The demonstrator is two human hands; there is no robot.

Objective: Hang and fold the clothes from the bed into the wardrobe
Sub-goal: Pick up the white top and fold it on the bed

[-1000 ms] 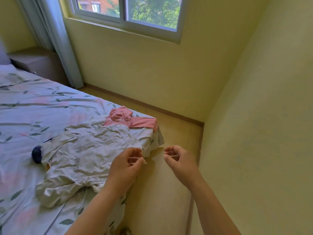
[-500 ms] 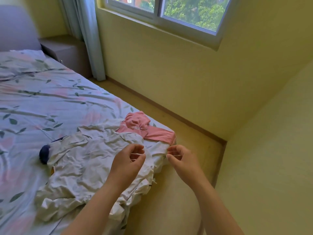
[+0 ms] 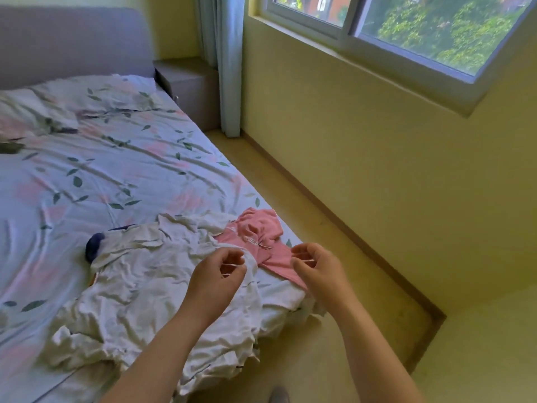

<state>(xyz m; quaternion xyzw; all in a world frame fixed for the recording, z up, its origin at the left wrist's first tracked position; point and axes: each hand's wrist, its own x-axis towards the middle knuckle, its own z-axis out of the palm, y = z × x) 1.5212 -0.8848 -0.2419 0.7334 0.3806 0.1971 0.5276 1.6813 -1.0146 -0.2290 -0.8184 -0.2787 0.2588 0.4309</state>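
Left hand [image 3: 215,279] over white garment [image 3: 139,286]; right hand [image 3: 318,271] over pink garment [image 3: 261,235]; fingers [image 3: 303,251] curled

A: Source?
B: Daylight from the window [image 3: 406,39], far right. Room bright and even; yellow cast off the wall [image 3: 377,175].
A: Shadows, glare?
B: Soft shadows only, in the creases of the bed sheet [image 3: 101,175] and the white garment [image 3: 145,286]. No glare; foliage outside keeps detail.
A: Sharpness?
B: Centre fair, slightly soft. Headboard [image 3: 72,45], far left, smeared. Wide-angle bending: skirting board [image 3: 334,217] and the window's lower edge run tilted, stretched toward the right edge.
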